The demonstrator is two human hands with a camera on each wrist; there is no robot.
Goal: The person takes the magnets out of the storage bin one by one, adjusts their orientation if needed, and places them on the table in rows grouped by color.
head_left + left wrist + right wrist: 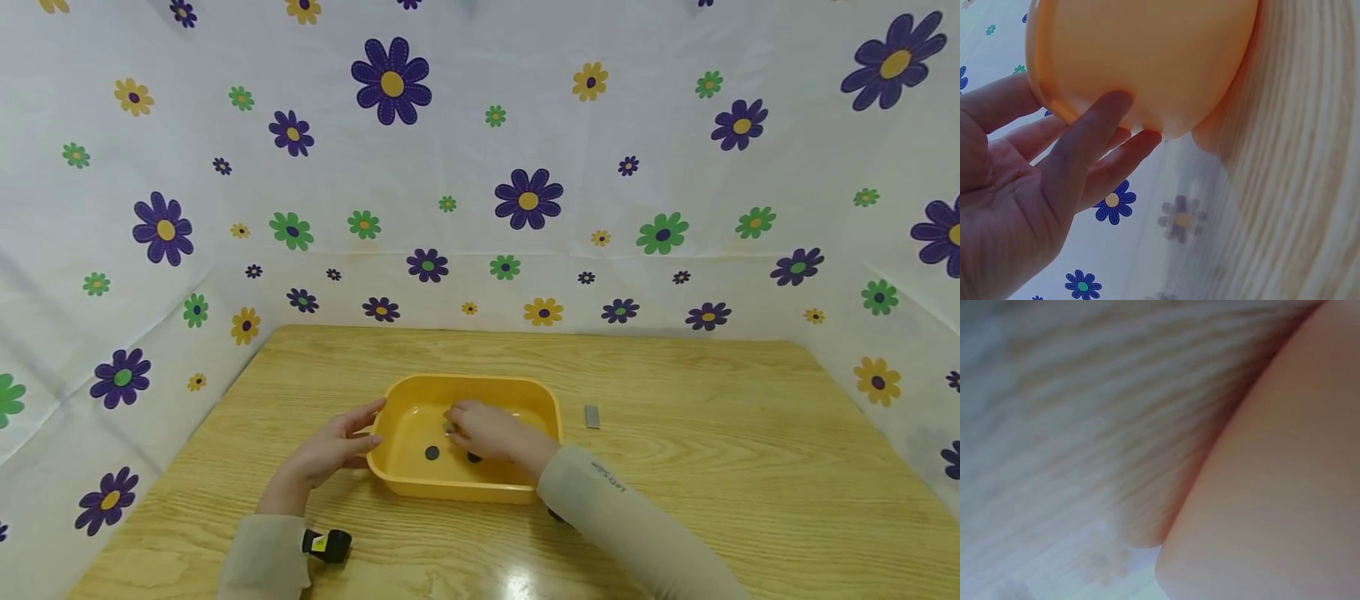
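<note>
A yellow plastic basin (465, 492) stands on the table, and my left hand (330, 450) grips its left end by the rim and small handle. In the left wrist view, the thumb (1116, 105) presses against the basin's outer wall (1166, 56), while the other fingers reach round the handle and edge. My right hand (483, 429) is down inside the basin, fingers curled, pinching a small silvery piece (450, 429) mostly hidden by the fingertips. Two dark round discs (432, 452) lie on the basin floor, one partly covered by the right hand. The right wrist view shows no fingers.
A small grey rectangular piece (592, 417) lies on the wooden table (712, 450) right of the basin. Behind and at both sides hangs a white cloth (450, 150) with printed flowers. A black wrist camera (330, 546) sticks out from the left sleeve.
</note>
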